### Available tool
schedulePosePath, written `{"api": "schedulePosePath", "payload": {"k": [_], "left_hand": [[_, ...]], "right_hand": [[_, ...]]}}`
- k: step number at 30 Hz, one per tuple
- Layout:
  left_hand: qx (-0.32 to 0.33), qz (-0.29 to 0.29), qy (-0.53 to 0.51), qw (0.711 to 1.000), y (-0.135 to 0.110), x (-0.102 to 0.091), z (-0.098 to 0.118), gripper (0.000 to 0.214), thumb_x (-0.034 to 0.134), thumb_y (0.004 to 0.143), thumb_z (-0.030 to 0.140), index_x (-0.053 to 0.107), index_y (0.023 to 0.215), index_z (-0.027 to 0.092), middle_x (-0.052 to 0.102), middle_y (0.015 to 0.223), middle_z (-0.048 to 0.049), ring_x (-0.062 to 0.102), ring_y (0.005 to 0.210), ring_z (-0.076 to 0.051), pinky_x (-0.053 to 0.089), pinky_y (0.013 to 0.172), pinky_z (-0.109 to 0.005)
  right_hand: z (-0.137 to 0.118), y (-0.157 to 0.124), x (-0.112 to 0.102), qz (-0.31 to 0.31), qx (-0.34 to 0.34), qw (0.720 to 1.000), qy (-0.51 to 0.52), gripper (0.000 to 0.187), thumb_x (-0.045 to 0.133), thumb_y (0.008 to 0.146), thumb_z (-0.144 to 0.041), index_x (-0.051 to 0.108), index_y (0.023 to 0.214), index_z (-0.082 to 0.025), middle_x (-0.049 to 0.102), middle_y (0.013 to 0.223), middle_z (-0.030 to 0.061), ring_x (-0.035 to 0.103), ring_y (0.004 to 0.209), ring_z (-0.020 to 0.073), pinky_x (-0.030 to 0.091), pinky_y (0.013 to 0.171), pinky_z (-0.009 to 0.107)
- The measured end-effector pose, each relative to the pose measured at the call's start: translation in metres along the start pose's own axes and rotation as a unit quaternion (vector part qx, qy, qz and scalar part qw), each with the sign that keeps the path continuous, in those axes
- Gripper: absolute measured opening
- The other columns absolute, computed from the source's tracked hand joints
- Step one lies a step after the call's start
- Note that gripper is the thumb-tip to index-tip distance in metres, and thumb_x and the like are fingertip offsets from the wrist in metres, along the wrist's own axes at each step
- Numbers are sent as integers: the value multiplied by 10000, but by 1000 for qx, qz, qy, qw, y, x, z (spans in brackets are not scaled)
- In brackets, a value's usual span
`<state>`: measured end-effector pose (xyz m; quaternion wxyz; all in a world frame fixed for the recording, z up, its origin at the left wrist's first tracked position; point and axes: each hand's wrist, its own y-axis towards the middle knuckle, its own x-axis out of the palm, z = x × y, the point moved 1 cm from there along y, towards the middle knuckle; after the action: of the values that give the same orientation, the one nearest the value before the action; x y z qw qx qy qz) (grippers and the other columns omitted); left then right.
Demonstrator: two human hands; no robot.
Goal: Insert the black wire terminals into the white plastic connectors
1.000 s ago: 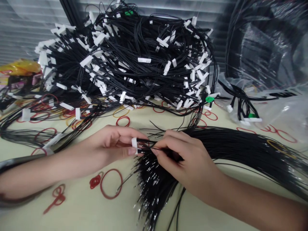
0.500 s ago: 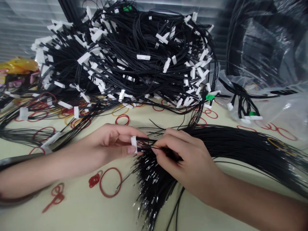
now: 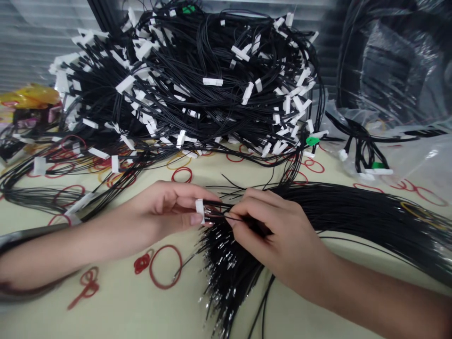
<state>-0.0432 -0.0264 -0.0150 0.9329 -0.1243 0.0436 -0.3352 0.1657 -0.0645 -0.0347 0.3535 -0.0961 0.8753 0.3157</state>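
Shifted slightly right: left hand grips white connector; right hand apparently pinches black wire over crimped leads, harness heap behind.

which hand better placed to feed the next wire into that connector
Probably right: the right hand pinches black wires by the white connector, while the left hand holds that connector.
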Motion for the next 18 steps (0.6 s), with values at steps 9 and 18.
{"api": "schedulePosePath", "payload": {"k": [9, 18], "left_hand": [[14, -4, -8, 1000, 2, 3, 2, 276, 616, 913, 41, 787, 1043, 215, 841, 967, 59, 761, 910, -97, 539, 813, -137], [11, -3, 52, 999, 1, 4, 0, 269, 576, 955, 92, 768, 1096, 219, 825, 1033, 61, 741, 970, -103, 525, 829, -128]], "right_hand": [[0, -1, -1, -14, -1, 1000, 11, 199, 533, 899, -75, 611, 729, -143, 560, 687, -33, 508, 618, 74, 362, 580, 226], [0, -1, -1, -21, -8, 1000, 4, 188, 539, 904, -74, 634, 753, -133, 573, 707, -25, 514, 638, 76, 370, 591, 223]]}}
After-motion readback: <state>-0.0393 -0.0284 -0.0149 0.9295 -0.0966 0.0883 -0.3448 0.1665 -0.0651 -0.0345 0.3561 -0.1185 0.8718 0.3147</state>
